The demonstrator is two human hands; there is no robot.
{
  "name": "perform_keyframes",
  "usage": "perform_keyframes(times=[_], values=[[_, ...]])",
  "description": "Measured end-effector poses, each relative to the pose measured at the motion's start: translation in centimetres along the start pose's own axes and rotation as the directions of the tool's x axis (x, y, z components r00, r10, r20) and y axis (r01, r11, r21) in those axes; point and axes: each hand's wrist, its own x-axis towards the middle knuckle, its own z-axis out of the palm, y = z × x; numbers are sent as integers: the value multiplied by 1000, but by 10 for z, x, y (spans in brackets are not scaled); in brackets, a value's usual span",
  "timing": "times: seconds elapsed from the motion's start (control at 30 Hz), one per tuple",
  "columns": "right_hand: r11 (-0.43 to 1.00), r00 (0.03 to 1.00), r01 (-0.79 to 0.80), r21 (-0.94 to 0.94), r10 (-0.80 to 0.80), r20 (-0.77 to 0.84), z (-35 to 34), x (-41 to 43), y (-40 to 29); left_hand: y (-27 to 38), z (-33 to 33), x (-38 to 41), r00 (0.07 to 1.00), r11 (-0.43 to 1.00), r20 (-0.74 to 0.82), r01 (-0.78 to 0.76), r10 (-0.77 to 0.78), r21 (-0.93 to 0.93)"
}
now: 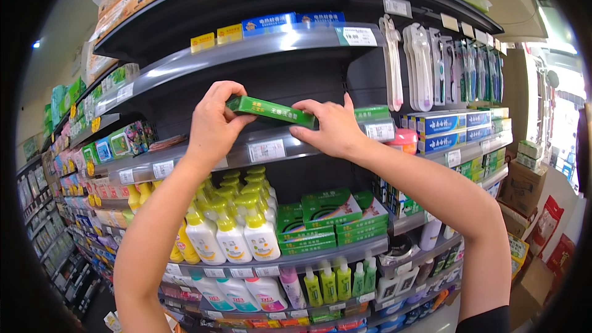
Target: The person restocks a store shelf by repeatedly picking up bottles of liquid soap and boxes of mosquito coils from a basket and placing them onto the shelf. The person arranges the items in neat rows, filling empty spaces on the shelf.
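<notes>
A flat green mosquito-coil box is held level at its two ends, just above the front edge of a dark shelf. My left hand pinches its left end between thumb and fingers. At the right end, my right hand grips with thumb and index finger, another finger pointing up. Behind my right hand, a similar green box lies on the same shelf. One shelf below, more green coil boxes are stacked in two columns, their lids printed with dark coils.
White pump bottles with yellow-green tops stand left of the stacks. Toothbrush packs hang at upper right above toothpaste boxes. Blue boxes sit on the upper shelf, behind a clear front lip. Cardboard cartons stand at right.
</notes>
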Motion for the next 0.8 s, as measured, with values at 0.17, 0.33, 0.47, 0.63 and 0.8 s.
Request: perform_keyframes(times=[0.17, 0.33, 0.47, 0.63, 0.8], values=[[986, 967, 155, -68, -165, -194, 16, -6, 4, -6, -1, -19, 997, 997, -37, 72, -71, 40], [897, 907, 296, 329, -156, -391, 9, -17, -14, -1, -11, -43, 983, 999, -184, -14, 6, -43], [312, 950, 152, 938, 216, -226, 5, -45, -43, 6, -28, -68, 917, 959, -281, -269, 283, 86], [-150, 910, -410, 900, -1, 414, -8, -81, -41, 26, -30, -102, 790, 831, -275, -478, 549, 285], [-144, 813, -564, 813, 77, 578, 14, -114, -21, 34, -13, -153, 787, 787, -98, -584, 609, 198]])
